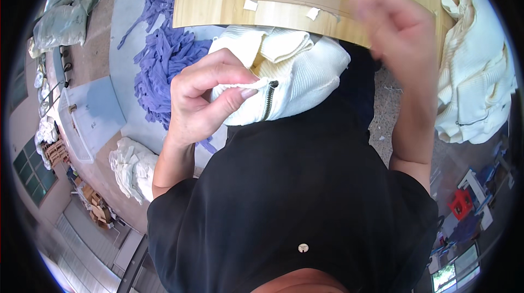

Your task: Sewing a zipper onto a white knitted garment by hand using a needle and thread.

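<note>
One hand (199,102) pinched on cream knit garment (295,80).

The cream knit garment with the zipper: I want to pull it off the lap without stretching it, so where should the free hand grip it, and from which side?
Probably the folded ribbed band at the top of the cream knit garment, coming from the right. The left hand already pinches the edge beside the zipper, while the right hand is raised and blurred on that side. The folded band looks thick and exposed.
</note>
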Action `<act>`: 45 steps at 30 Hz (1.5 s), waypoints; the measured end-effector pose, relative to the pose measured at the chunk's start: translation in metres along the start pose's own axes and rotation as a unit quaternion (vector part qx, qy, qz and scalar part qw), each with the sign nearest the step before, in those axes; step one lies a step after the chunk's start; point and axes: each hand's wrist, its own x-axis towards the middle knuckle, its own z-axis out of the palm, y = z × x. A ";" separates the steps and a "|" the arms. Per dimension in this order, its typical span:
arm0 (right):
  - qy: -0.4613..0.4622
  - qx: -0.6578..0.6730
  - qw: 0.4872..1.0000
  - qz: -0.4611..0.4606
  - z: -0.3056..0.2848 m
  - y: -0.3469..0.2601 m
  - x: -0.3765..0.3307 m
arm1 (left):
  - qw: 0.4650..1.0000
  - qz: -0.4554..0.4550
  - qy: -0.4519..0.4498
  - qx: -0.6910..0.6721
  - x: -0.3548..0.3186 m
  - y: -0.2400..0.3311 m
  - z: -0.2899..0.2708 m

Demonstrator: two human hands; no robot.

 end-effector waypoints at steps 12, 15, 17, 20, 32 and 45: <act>-0.336 0.136 0.919 0.154 0.040 -0.035 -0.006 | 0.994 0.048 0.059 0.075 0.002 0.002 0.013; -0.313 0.143 0.927 0.148 0.040 -0.040 -0.004 | 0.993 0.042 0.083 0.073 0.001 0.001 0.015; -0.308 0.134 0.932 0.140 0.038 -0.043 -0.001 | 0.993 0.041 0.089 0.071 0.003 0.002 0.016; -0.279 0.193 0.926 0.166 0.035 -0.045 0.004 | 0.993 0.014 0.111 0.028 0.006 0.003 0.018; -0.098 0.373 0.908 0.162 -0.010 -0.043 0.045 | 0.996 -0.031 -0.071 0.039 0.079 0.038 0.023; 0.031 0.444 0.892 0.078 -0.068 -0.049 0.047 | 0.944 -0.162 -0.033 -0.285 0.142 0.057 0.039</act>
